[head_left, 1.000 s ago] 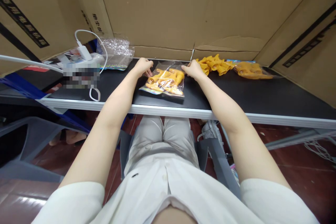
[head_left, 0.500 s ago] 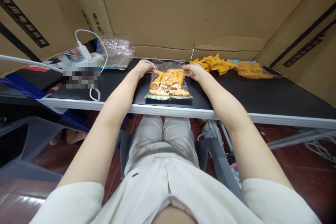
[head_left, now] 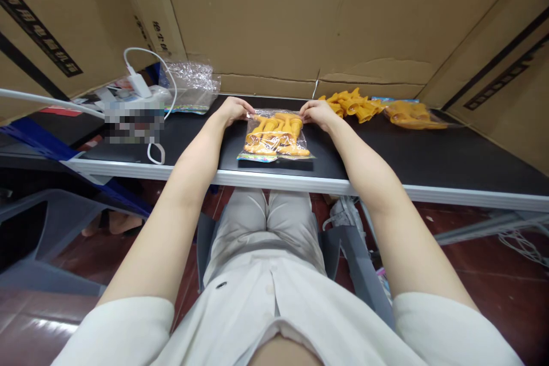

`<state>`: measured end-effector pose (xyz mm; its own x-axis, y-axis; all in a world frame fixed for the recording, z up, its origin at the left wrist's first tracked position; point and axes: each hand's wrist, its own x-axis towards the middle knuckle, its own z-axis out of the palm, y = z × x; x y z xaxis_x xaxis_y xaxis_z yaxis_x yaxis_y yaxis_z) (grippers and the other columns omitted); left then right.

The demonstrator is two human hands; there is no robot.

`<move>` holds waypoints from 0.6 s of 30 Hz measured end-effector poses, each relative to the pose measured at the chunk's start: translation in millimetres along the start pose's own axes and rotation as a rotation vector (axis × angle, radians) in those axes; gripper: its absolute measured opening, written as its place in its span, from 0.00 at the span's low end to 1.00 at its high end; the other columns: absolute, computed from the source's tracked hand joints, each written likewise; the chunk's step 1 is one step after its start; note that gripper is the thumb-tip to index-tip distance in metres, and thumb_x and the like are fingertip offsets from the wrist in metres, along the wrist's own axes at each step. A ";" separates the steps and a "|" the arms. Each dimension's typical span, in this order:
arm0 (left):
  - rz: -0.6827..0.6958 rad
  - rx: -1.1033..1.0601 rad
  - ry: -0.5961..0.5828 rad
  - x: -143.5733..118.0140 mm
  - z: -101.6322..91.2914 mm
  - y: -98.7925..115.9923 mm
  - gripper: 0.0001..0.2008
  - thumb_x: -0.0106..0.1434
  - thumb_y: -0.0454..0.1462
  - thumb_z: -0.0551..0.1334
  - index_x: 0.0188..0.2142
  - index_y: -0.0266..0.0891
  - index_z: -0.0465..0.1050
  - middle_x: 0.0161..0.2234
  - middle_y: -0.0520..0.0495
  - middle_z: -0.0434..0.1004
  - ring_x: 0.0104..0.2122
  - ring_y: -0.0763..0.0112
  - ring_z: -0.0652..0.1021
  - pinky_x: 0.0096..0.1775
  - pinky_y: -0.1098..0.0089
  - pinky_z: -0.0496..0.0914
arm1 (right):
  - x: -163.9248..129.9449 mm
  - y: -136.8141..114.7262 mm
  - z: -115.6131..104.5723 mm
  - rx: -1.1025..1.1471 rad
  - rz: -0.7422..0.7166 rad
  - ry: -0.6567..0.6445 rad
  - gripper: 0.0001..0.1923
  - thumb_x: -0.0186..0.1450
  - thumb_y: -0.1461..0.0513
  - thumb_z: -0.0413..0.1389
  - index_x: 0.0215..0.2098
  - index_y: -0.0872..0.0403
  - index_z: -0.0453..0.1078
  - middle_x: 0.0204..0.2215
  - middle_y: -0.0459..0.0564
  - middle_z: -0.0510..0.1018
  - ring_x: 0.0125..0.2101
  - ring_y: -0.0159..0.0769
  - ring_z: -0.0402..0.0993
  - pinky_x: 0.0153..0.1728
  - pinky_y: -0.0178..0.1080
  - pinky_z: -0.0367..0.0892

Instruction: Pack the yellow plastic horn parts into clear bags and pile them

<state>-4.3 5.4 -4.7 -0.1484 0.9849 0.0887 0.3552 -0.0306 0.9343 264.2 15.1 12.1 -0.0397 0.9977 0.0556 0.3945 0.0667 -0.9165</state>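
Observation:
A clear plastic bag (head_left: 277, 136) with several orange-yellow plastic pieces (head_left: 295, 126) inside lies on the black table, its colourful printed edge towards me. My left hand (head_left: 235, 110) is closed at the bag's far left corner, thumb and fingers pinching the film. At the far right corner my right hand (head_left: 318, 112) grips the film in the same way, close beside the orange pieces. Part of the right fingers is hidden behind the hand.
Loose orange pieces (head_left: 354, 106) are heaped behind my right hand, beside another filled bag (head_left: 414, 114). Clear bags (head_left: 191, 88) lie at the back left, near a white charger (head_left: 139, 86) and cable. Cardboard walls (head_left: 274, 17) enclose the table (head_left: 472, 160).
The bag's far film stood up beyond my hands before; now it is folded down level with them. Both hands have shifted only slightly at the corners.

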 end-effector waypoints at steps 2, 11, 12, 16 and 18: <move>0.034 0.111 -0.003 0.7 1.3 -1.0 0.09 0.48 0.26 0.66 0.22 0.42 0.75 0.22 0.50 0.78 0.37 0.61 0.84 0.54 0.57 0.81 | 4.8 4.6 -2.2 -0.186 -0.137 -0.024 0.16 0.55 0.79 0.56 0.21 0.53 0.70 0.21 0.45 0.75 0.29 0.34 0.74 0.46 0.39 0.76; 0.339 0.499 -0.008 -0.5 1.8 1.3 0.10 0.49 0.27 0.61 0.21 0.45 0.69 0.32 0.44 0.80 0.49 0.52 0.81 0.64 0.56 0.72 | -0.2 0.1 2.0 -0.515 -0.222 -0.041 0.23 0.72 0.59 0.63 0.21 0.50 0.65 0.20 0.47 0.70 0.33 0.40 0.72 0.46 0.41 0.72; 0.376 0.510 -0.001 0.3 2.5 0.6 0.10 0.49 0.27 0.61 0.21 0.45 0.68 0.33 0.43 0.81 0.50 0.52 0.81 0.64 0.56 0.71 | -1.2 0.1 2.5 -0.514 -0.207 -0.051 0.24 0.71 0.57 0.67 0.21 0.50 0.64 0.20 0.46 0.69 0.32 0.39 0.71 0.45 0.41 0.72; 0.488 0.503 0.026 0.5 5.2 0.2 0.09 0.52 0.28 0.60 0.23 0.44 0.69 0.40 0.42 0.83 0.51 0.52 0.81 0.63 0.56 0.71 | -2.6 -0.1 -0.5 -0.336 -0.153 -0.132 0.27 0.58 0.54 0.81 0.26 0.50 0.67 0.19 0.41 0.71 0.26 0.33 0.68 0.35 0.37 0.70; 0.525 0.467 0.043 -3.8 6.9 4.6 0.08 0.54 0.28 0.59 0.25 0.43 0.71 0.42 0.42 0.83 0.52 0.53 0.81 0.63 0.56 0.72 | -3.7 -1.7 -4.8 -0.221 -0.133 -0.192 0.25 0.54 0.55 0.84 0.30 0.52 0.73 0.20 0.40 0.73 0.24 0.31 0.67 0.31 0.35 0.67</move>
<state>4.2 2.7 -3.1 0.1182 0.8518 0.5103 0.7475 -0.4147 0.5190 268.1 11.4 15.4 -0.2681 0.9606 0.0737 0.5634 0.2184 -0.7968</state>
